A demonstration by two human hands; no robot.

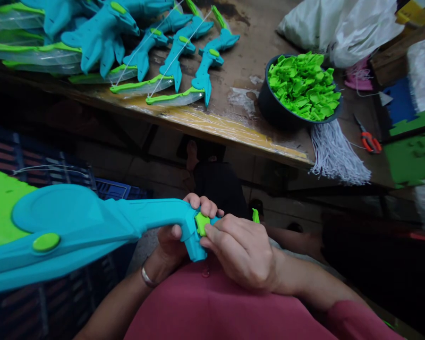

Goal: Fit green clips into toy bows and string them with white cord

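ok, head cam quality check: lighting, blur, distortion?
Head view: dim, with deep shadow swallowing detail under the table; the white bag is among the brightest patches; the turquoise toy looms large toward the left edge, perhaps wide-angle stretch; slight softness overall, yet the right hand's fingers and green piece read clearly.

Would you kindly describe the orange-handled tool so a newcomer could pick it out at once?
Start at the brown table across the top of the view and go to the dark bowl heaped with bright green pieces. To the right of the bowl, just past the white strings, lies the small tool. Its orange handles set it apart from the pale strings and green pieces.
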